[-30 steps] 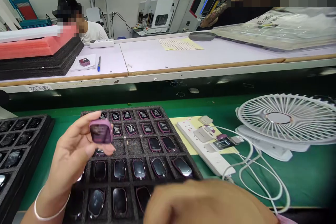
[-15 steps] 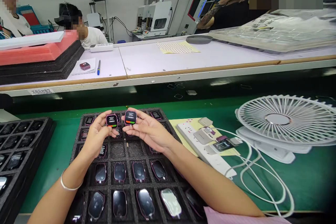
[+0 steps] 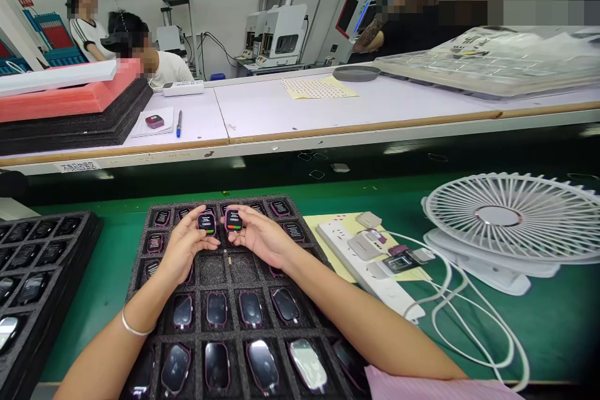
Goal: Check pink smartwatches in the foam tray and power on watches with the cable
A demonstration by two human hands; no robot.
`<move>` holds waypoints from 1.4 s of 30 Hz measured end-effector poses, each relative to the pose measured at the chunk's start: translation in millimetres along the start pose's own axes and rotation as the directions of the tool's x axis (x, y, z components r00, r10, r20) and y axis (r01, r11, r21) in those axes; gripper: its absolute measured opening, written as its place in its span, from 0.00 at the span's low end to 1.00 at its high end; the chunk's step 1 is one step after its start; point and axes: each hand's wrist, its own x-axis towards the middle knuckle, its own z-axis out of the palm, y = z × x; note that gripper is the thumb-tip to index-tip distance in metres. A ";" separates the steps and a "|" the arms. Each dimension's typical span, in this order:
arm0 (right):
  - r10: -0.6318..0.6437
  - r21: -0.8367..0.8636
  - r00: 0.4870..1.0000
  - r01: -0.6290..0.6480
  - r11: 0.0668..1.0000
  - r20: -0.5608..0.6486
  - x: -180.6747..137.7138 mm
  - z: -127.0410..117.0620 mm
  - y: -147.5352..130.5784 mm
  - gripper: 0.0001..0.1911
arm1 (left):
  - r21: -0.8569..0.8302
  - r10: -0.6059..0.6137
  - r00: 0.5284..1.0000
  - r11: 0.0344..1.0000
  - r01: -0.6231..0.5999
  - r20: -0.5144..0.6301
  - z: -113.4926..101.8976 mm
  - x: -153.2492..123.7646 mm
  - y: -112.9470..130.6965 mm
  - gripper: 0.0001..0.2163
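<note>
A black foam tray (image 3: 234,265) with several purple smartwatch bodies in its pockets lies on the green mat in front of me. My left hand (image 3: 185,247) is closed on one watch body (image 3: 206,223) with a lit screen, low over the tray's far rows. My right hand (image 3: 260,237) is closed on a second watch body (image 3: 233,220), also lit, right beside the first. Both screens face up. Two pockets just below the hands are bare.
A second black tray (image 3: 32,269) of watches sits at the left. A white power strip (image 3: 370,272) with chargers and cables and a white fan (image 3: 506,219) lie to the right. Beyond is a white bench with foam stacks (image 3: 70,106); other people sit and stand behind it.
A second ago only my left hand held a watch raised near the camera. Both hands now hold one each, and they have sunk slightly toward the tray's far rows.
</note>
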 end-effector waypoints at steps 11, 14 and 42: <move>-0.037 -0.049 0.999 0.039 0.998 0.039 -5.0 2.3 0.8 0.20 | 0.093 0.079 0.997 0.993 -0.079 0.002 -3.9 0.8 -10.6 0.27; -0.050 -0.052 0.996 0.054 0.997 0.071 -5.5 2.9 0.9 0.18 | 0.090 0.088 0.996 0.992 -0.089 0.014 -5.1 2.1 -13.7 0.25; -0.128 -0.168 0.986 0.144 0.975 0.103 -6.8 -1.2 0.8 0.18 | 0.141 0.154 0.987 0.977 -0.160 0.054 -3.4 0.3 -8.8 0.23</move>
